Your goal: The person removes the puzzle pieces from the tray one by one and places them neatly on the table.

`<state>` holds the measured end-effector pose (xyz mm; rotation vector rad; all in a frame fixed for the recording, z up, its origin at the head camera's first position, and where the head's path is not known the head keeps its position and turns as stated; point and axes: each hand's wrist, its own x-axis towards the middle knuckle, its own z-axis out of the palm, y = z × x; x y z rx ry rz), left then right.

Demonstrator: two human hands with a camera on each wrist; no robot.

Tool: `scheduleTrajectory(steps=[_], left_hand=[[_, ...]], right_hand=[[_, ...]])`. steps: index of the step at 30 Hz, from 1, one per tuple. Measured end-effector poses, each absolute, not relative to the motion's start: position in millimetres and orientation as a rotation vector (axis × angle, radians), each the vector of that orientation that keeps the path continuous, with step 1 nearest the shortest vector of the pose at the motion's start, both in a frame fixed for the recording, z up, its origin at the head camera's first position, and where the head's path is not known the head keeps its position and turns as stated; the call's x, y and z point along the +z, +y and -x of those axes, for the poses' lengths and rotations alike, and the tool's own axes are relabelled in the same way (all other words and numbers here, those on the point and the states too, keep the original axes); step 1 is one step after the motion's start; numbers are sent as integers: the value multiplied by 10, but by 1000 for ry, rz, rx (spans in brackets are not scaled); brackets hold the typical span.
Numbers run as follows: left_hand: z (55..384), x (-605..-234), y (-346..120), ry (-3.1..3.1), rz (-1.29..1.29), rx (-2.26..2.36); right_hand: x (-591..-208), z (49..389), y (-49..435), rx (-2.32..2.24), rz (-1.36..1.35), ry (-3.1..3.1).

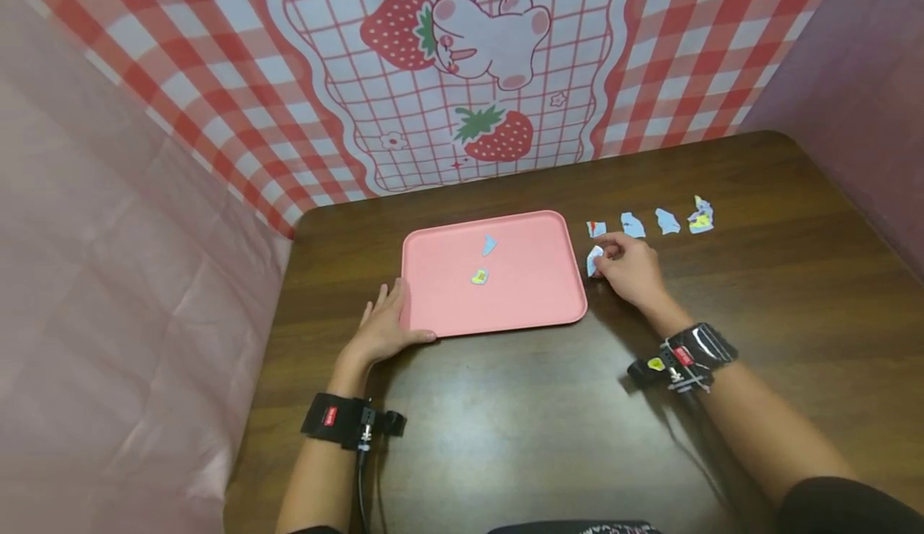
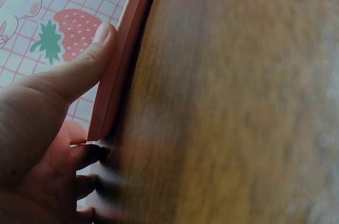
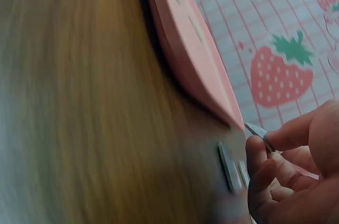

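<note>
My right hand [image 1: 631, 269] pinches a small flat piece [image 1: 593, 260], light blue with an irregular outline, between thumb and fingertips just beyond the tray's right edge. The right wrist view shows this piece nearly edge-on. My left hand [image 1: 382, 327] lies at the front left corner of the pink tray [image 1: 534, 309], fingers spread along its left side. Its thumb [image 2: 103, 36] rests against the front rim. Inside the tray are a pale blue pointed piece [image 1: 489, 244] and a yellow-patterned piece [image 1: 480, 277].
Right of the tray, a row holds a red-marked piece [image 1: 596, 229], two light blue pieces [image 1: 632, 225] and a larger yellow-and-purple one [image 1: 700, 216]. The brown wooden table [image 1: 491, 406] meets a strawberry-print cloth [image 1: 484, 181] at the back. A pink curtain [image 1: 130, 277] hangs on the left.
</note>
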<state>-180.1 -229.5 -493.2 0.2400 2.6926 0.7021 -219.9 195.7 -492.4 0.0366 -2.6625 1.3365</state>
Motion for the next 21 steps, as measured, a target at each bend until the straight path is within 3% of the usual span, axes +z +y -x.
scheduleTrajectory(steps=[9, 21], left_hand=[[1796, -4927, -2293, 2690, -231, 700], [1807, -4931, -2302, 2689, -236, 703]], right_hand=[[-4963, 2215, 2379, 1254, 21, -2724], [-4995, 2231, 2586, 1009, 22, -2814]])
